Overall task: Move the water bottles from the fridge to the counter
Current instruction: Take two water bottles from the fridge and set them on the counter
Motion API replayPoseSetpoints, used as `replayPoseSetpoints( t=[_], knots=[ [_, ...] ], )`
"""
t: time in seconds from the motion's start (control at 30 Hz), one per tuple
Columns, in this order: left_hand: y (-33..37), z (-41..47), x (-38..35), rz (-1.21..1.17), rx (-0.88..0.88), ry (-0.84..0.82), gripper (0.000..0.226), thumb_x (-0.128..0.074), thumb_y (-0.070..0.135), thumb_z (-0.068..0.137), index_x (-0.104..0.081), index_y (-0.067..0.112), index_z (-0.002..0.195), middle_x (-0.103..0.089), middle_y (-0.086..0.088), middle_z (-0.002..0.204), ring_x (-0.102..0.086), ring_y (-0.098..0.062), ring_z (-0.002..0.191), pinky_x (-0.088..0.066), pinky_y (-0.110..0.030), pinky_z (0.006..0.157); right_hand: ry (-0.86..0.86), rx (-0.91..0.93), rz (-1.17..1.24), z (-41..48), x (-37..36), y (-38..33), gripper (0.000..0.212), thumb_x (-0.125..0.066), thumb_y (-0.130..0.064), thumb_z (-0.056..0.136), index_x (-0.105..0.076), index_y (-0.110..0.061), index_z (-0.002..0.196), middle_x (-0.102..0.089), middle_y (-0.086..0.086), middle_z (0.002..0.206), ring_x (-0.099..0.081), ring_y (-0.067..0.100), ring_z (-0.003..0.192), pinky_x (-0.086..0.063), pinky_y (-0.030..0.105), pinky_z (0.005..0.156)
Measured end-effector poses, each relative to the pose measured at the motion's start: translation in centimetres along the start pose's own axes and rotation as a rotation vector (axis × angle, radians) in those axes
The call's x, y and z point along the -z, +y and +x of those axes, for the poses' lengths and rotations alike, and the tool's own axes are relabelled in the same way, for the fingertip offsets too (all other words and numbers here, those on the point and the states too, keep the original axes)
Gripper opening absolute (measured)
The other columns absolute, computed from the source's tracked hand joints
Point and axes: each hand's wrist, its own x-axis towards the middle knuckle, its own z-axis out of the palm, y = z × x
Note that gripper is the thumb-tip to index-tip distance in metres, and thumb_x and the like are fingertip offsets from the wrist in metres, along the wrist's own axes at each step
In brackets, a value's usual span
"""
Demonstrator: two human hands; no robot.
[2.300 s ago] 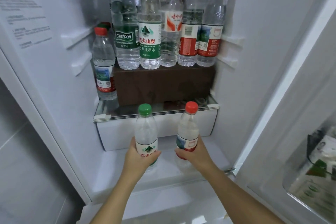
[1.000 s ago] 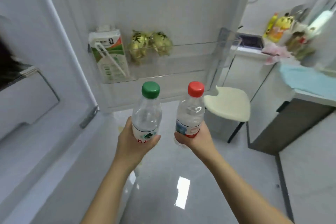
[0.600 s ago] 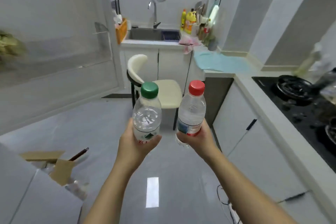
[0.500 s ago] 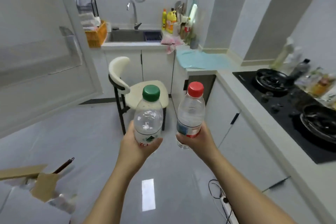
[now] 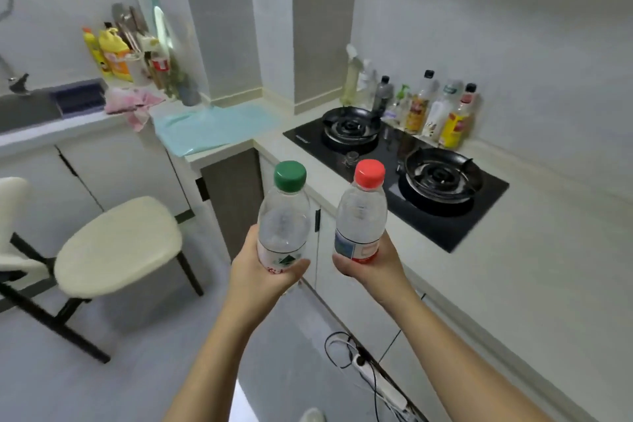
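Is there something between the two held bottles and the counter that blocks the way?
Nothing visible blocks it. The green-cap bottle and red-cap bottle are held in open air before the counter; only the hob takes part of its top, with bare surface nearer.

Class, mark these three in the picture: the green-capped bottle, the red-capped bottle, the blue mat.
green-capped bottle [image 5: 283, 226], head view, on its clear body above the label.
red-capped bottle [image 5: 361, 216], head view, on its clear body above the label.
blue mat [image 5: 212, 128], head view, on its middle.

Cream chair [image 5: 116, 247], black 2-burner hob [image 5: 445, 228]
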Motion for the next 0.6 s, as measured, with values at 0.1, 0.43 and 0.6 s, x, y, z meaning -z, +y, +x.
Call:
replayPoseSetpoints(
  t=[0.1, 0.43, 0.6],
  knots=[
    [0.5, 5.3, -3.4, -0.021, -0.043, -0.111, 0.053, -0.083, 0.015, 0.070, -0.053, 0.041, 0.105, -0.067, 0.018, 0.093, -0.064, -0.005, 0.085, -0.053, -0.016, 0.068, 0.156, -0.026, 0.003, 3.3, 2.9, 0.6, 0.055, -0.083, -0.003, 0.071, -0.057, -0.020, 0.116, -0.070, -0.009, 0.098, -0.067, 0.001, 0.087, -0.052, 0.018, 0.071],
    [1.3, 15.2, -14.8, -0.077, -0.082, -0.420, 0.050, -0.081, 0.027, 0.064, -0.054, 0.031, 0.106, -0.069, 0.007, 0.091, -0.067, -0.012, 0.083, -0.055, -0.026, 0.068, 0.522, -0.091, -0.052, 7.4, 11.9, 3.3, 0.057, -0.083, 0.002, 0.073, -0.054, -0.022, 0.116, -0.069, -0.010, 0.101, -0.066, -0.007, 0.085, -0.048, 0.009, 0.070],
    [2.7, 15.8, -20.8, -0.107, -0.125, -0.542, 0.054, -0.084, 0.014, 0.068, -0.052, 0.036, 0.107, -0.067, 0.018, 0.094, -0.064, 0.001, 0.086, -0.050, -0.012, 0.069, 0.639, -0.138, -0.058, 6.8, 16.2, 5.3, 0.054, -0.083, 0.002, 0.072, -0.055, -0.023, 0.111, -0.070, -0.010, 0.097, -0.067, -0.004, 0.081, -0.050, 0.013, 0.066]
  ],
)
